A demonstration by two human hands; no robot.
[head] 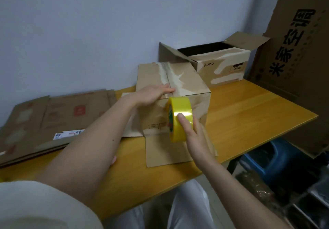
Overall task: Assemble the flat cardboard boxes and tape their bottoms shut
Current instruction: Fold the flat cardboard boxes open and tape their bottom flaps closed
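Fingers [184,120] curled round tape roll [179,118]

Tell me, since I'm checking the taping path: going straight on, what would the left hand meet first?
Probably the tape-marked centre seam on the box; the left hand lies flat, fingertips pointing at it.

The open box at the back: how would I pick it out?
Look along the yellow wooden table to its far end by the wall. The open box stands there, upright behind the box being taped; it alone shows a dark inside and reads PICO.
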